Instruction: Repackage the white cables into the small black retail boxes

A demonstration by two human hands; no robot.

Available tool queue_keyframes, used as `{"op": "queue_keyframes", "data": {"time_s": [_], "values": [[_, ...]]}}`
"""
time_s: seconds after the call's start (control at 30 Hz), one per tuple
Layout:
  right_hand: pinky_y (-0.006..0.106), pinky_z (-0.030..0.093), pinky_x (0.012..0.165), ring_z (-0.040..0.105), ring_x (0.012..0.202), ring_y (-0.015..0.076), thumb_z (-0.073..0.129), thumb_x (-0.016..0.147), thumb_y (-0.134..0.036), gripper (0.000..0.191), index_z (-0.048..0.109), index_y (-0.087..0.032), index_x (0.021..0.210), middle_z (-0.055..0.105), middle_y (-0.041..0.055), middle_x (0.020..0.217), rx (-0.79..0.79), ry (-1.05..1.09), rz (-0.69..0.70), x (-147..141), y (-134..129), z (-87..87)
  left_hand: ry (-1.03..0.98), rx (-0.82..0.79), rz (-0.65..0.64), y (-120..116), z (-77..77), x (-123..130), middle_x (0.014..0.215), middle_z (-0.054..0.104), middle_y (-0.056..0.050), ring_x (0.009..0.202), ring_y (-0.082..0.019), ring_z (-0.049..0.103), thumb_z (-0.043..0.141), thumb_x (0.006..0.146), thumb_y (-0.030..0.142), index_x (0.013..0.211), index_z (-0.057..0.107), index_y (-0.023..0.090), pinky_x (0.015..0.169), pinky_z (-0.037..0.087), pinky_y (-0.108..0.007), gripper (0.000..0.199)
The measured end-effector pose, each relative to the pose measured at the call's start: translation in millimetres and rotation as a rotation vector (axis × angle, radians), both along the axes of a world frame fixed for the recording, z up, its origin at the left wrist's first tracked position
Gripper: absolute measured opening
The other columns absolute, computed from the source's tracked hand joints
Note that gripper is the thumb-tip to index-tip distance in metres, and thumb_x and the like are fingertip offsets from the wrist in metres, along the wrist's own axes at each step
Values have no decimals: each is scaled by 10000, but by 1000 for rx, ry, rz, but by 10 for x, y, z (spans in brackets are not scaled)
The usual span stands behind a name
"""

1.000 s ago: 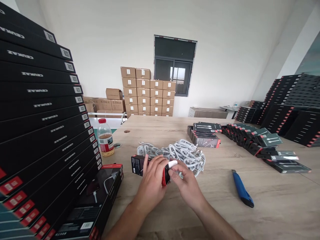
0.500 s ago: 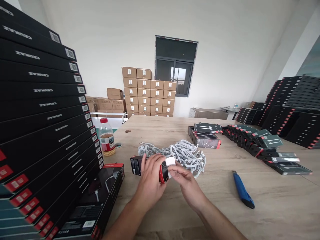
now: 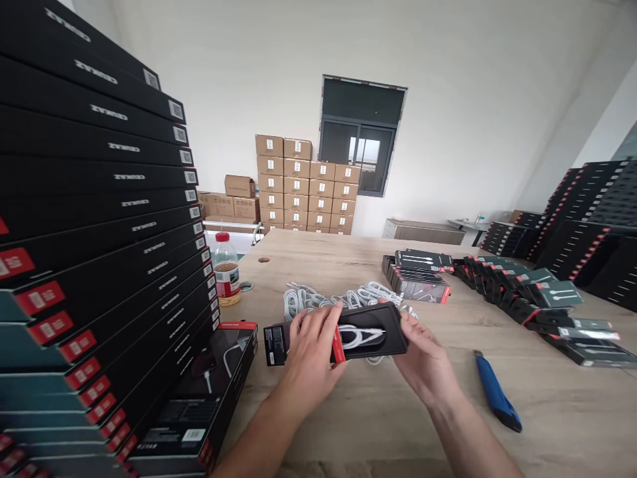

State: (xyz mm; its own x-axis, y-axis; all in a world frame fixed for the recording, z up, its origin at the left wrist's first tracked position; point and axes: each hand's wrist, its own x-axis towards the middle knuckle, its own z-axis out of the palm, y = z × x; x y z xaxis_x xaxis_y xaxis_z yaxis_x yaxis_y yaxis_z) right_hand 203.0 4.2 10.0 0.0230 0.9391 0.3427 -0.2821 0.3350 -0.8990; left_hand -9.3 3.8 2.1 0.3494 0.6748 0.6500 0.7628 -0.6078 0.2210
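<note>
My left hand [image 3: 309,355] is closed around a black cardboard box sleeve [image 3: 275,345] with a red edge, held above the table. A black inner tray [image 3: 395,330] sticks out of the sleeve's right side, tilted up a little. Coiled in its recess lies a white charging cable [image 3: 354,337]. My right hand [image 3: 428,358] grips the tray's right end, thumb at the upper corner; some of its fingers are hidden beneath. Just behind the box, a heap of white cables [image 3: 306,299] is partly covered by it.
Tall stacked black boxes [image 3: 124,199] rise at the left, with one flat box [image 3: 199,398] in front. A drink bottle [image 3: 226,272] stands beside them. Small packed boxes [image 3: 423,289] and a row of opened ones [image 3: 527,292] lie right. A blue utility knife [image 3: 496,393] rests near my right arm.
The inner tray with the cable now extends from the sleeve, and my right hand has moved right with it. The view has shifted slightly left.
</note>
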Motion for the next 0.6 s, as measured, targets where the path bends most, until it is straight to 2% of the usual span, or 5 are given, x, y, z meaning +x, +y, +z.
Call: {"op": "queue_keyframes", "data": {"time_s": [0.1, 0.2, 0.3, 0.47, 0.6], "values": [[494, 484, 935, 669, 1105, 357, 631, 834, -583, 356, 685, -234, 796, 696, 117, 1300, 69, -57, -116, 162, 37, 23, 43, 23, 5, -6, -16, -7, 1462, 514, -116, 1338, -300, 466, 641, 789, 132, 1541, 283, 243, 1122, 304, -496, 841], [493, 457, 991, 616, 1217, 347, 687, 830, -519, 279, 663, -246, 886, 640, 106, 1388, 140, -111, -345, 261, 59, 16, 103, 0, 42, -3, -67, 12, 1477, 503, -131, 1327, -317, 480, 661, 768, 137, 1513, 361, 246, 1090, 331, -510, 811], [536, 370, 1101, 521, 1327, 339, 742, 806, -454, 242, 694, -268, 954, 580, 101, 1443, 295, -394, -521, 317, 54, 14, 175, -66, 69, -7, -147, 52, 1424, 552, -144, 1252, -339, 539, 706, 756, 203, 1474, 446, 226, 1030, 382, -522, 764], [648, 280, 1144, 377, 1426, 385, 761, 766, -368, 109, 787, -302, 848, 603, 79, 1427, 343, -989, -374, 354, 98, -115, 197, -187, 92, -31, -219, 106, 1254, 656, -135, 1150, -355, 599, 775, 724, 368, 1415, 524, 214, 979, 426, -521, 751], [684, 271, 1129, 352, 1444, 409, 786, 699, -234, 211, 810, -307, 895, 611, 79, 1428, 234, -1040, -330, 338, 201, -318, 200, -248, 81, -56, -181, 122, 1250, 662, -127, 1172, -355, 597, 783, 713, 365, 1396, 542, 225, 994, 431, -517, 737]]}}
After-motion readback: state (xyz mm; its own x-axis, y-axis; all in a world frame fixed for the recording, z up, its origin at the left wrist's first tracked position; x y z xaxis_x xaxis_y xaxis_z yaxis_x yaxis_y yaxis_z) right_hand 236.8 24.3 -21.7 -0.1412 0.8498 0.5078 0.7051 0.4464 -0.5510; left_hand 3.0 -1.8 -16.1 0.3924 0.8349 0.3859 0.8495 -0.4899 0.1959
